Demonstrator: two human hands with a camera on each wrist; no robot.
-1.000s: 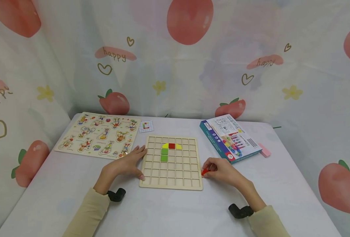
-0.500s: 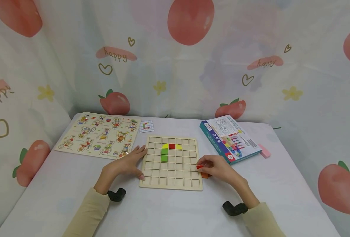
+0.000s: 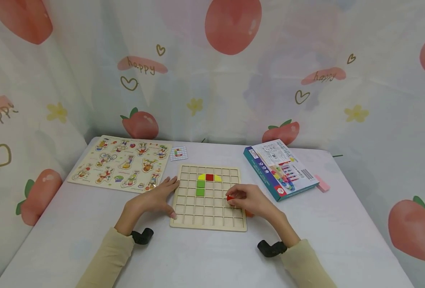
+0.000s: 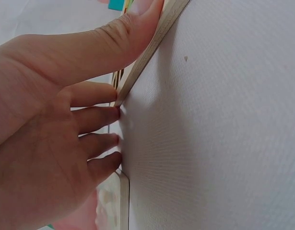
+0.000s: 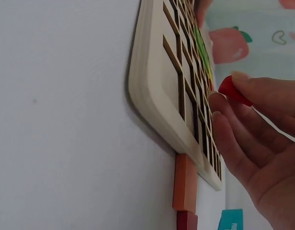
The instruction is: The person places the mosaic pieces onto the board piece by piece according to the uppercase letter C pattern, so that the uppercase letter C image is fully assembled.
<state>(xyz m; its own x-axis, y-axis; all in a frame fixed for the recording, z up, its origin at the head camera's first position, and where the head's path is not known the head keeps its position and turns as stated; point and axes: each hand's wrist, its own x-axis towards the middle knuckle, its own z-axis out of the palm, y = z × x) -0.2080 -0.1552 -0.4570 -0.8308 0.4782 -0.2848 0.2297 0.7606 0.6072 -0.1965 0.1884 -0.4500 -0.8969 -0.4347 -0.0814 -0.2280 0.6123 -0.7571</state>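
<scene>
My right hand (image 3: 252, 200) pinches a small red block (image 5: 233, 91) with a rounded side between thumb and fingers, over the right part of a wooden grid board (image 3: 212, 222). My left hand (image 3: 154, 201) rests along the board's left edge, fingers spread and thumb near the front corner. In the grid sit two green blocks (image 3: 200, 188), a dark red block (image 3: 209, 177) and two yellow curved pieces, one left (image 3: 202, 177) and one right (image 3: 217, 178) of the red. An orange block (image 5: 185, 182) lies against the board's right edge, partly hidden by my right hand in the head view.
A dark red block (image 5: 187, 220) lies beside the orange one. A picture puzzle board (image 3: 119, 164) lies at the back left, near a small pattern card (image 3: 178, 153). At the back right are a flat box (image 3: 281, 170) and a pink block (image 3: 322, 183).
My right hand has picked up the red block beside the board and carried it left over the grid, uncovering part of the orange block. My left hand stays at the board's edge.
</scene>
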